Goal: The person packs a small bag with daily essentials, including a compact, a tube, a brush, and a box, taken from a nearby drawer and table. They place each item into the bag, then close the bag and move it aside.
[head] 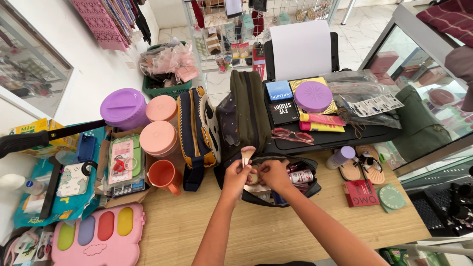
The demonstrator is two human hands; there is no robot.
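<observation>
While the left hand (237,173) pinches a makeup brush (246,153), the right hand (274,172) digs in.
Right fingers curl shut inside the black pouch (295,193) near the counter's (207,221) middle; best keep bristles upright.

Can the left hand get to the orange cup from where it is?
Probably yes. The orange cup stands on the bare wooden table just beside the left hand, nothing between them, though that hand already holds a makeup brush.

Soft-bristled brush (248,152), cloth pouch (276,194), matt wooden table (197,226)
</observation>
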